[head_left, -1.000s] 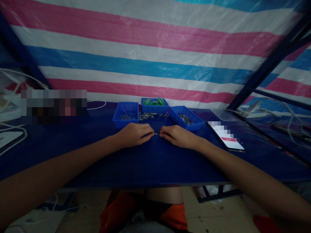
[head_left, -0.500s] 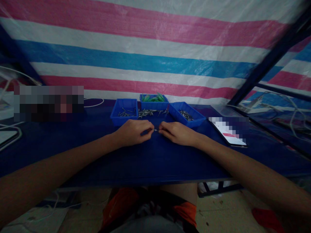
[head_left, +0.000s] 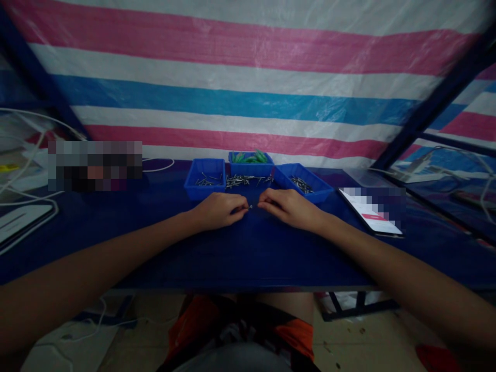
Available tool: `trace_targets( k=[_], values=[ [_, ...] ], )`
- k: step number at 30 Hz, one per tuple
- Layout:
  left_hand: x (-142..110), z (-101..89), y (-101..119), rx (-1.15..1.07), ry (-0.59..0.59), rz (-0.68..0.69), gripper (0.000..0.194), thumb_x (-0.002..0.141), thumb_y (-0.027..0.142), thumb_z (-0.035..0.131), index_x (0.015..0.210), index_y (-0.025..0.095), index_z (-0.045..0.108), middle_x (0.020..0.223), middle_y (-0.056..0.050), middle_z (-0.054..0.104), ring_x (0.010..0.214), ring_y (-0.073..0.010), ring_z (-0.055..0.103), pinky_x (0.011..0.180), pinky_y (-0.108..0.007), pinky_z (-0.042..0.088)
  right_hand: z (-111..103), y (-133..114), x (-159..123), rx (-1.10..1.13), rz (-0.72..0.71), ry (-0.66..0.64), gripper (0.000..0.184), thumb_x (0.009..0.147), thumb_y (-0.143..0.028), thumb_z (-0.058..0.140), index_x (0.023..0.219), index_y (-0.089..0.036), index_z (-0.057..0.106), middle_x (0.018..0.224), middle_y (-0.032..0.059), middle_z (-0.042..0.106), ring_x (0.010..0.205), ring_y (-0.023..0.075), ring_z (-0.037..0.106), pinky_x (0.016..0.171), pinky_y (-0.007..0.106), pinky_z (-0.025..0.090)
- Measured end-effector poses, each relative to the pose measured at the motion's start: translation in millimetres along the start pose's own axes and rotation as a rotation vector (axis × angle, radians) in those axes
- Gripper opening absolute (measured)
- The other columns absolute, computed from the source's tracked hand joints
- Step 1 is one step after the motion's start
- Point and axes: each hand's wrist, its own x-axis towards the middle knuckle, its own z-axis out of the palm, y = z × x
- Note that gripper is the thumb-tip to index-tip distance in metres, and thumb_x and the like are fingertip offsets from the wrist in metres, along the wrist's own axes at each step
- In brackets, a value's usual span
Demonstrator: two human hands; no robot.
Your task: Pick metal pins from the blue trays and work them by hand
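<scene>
Over the middle of the blue table my left hand (head_left: pixel 225 211) pinches a small metal piece (head_left: pixel 250 206), whose shiny tip sticks out to the right of the fingertips; its exact kind is too small to tell. A short gap away, my right hand (head_left: pixel 284 206) has its thumb and fingers pressed together; whether something is between them is hidden. Behind the hands lie loose thin metal pieces (head_left: pixel 242 180) in a pile. A left blue bin (head_left: pixel 192 192) and a right blue bin (head_left: pixel 323 192) flank that pile, both with similar metal pieces inside.
At the back, a blue bin (head_left: pixel 251 168) holds green pieces (head_left: pixel 251 157). A lit phone (head_left: pixel 374 217) lies on the right of the table (head_left: pixel 248 258). White cables and a second device (head_left: pixel 23 225) are at the left. A striped sheet (head_left: pixel 248 103) hangs behind.
My hands have moved slightly apart, so a gap shows between the small metal piece and my right fingertips. The whole view has shifted a little.
</scene>
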Motion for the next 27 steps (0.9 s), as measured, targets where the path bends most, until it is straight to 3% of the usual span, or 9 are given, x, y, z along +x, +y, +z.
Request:
trace_targets(
  k=[5,8,14,21,25,27],
  values=[
    [0,-2.5,-1,-0.026,0.087,-0.016,0.013,0.085,0.023,0.049,0.086,0.016,0.061,0.074,0.0,0.062,0.062,-0.0086,0.056,0.057,-0.018,0.039,3,12,0,0.001,0.064,-0.111,0.012,0.091,-0.023,0.047,0.09,-0.015,0.056,0.07,0.0013,0.059,0.06,0.0114,0.055,0.058,0.021,0.037],
    [0,-1.6,0,-0.051,0.141,0.053,0.018,0.088,0.025,0.048,0.091,0.015,0.062,0.078,-0.001,0.063,0.065,-0.0088,0.057,0.059,-0.018,0.041,7,10,0,-0.034,0.068,-0.166,0.012,0.091,-0.022,0.047,0.092,-0.014,0.056,0.071,0.0021,0.06,0.061,0.0119,0.056,0.059,0.022,0.037],
    [-1,3.7,-4,-0.067,0.166,0.161,0.02,0.089,0.026,0.049,0.099,0.016,0.063,0.092,-0.004,0.066,0.08,-0.0109,0.063,0.072,-0.019,0.047,13,3,2,-0.076,0.02,-0.161,0.014,0.092,-0.021,0.044,0.093,-0.014,0.056,0.075,0.0035,0.06,0.068,0.0141,0.056,0.065,0.024,0.038],
    [0,1.4,3,-0.039,0.122,0.237,0.021,0.091,0.027,0.045,0.095,0.016,0.063,0.093,-0.004,0.065,0.082,-0.0112,0.061,0.072,-0.02,0.047,17,0,5,-0.132,-0.048,-0.164,0.015,0.092,-0.02,0.044,0.085,-0.013,0.055,0.073,0.0047,0.058,0.068,0.015,0.055,0.064,0.025,0.039],
    [0,-2.4,7,-0.009,0.16,0.196,0.013,0.086,0.022,0.049,0.089,0.015,0.059,0.104,-0.007,0.061,0.095,-0.0146,0.058,0.082,-0.024,0.046,12,-1,4,-0.061,-0.049,-0.164,0.016,0.091,-0.026,0.047,0.094,-0.014,0.057,0.085,0.0063,0.063,0.077,0.016,0.059,0.071,0.026,0.042],
    [0,-2.4,6,0.006,0.157,0.148,0.011,0.084,0.02,0.049,0.088,0.015,0.058,0.1,-0.006,0.063,0.093,-0.0146,0.059,0.081,-0.025,0.046,9,-1,3,-0.035,-0.026,-0.168,0.02,0.091,-0.03,0.047,0.1,-0.015,0.056,0.086,0.0057,0.064,0.079,0.0162,0.061,0.072,0.026,0.043]
  ],
)
